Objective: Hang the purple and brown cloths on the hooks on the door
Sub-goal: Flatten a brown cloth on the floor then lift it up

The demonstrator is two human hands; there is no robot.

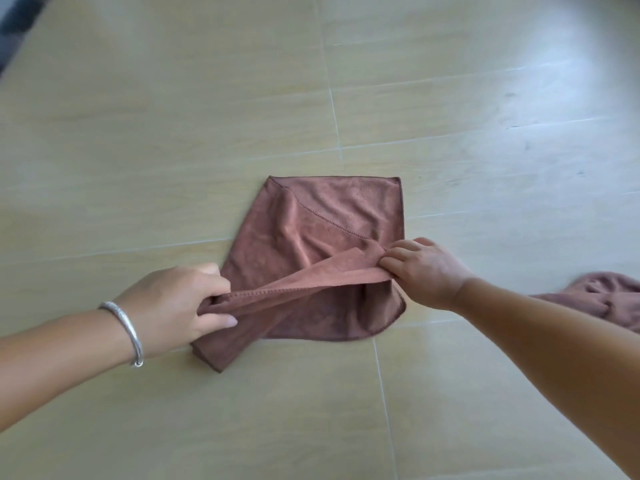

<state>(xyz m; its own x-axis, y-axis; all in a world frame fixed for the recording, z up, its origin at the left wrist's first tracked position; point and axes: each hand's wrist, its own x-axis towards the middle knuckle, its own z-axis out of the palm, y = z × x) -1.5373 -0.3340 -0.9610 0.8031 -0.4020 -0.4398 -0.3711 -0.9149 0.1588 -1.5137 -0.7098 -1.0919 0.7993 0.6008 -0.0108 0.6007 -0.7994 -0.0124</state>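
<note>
Hands nearest: left hand [180, 299] grips one end of a raised cloth edge, right hand [422, 268] pinches the other end, fingers curled. Brown cloth [311, 230] otherwise lies on the tiled floor [173, 133]. Second cloth [609, 299], similar brownish tone, lies bunched at right edge. No door, hooks or clearly purple cloth visible. Judgement: nothing hung yet; task at pick-up stage.

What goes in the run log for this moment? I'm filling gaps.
left hand: grips cloth edge | right hand: pinches same edge | cloth: on floor | second cloth: right
</note>
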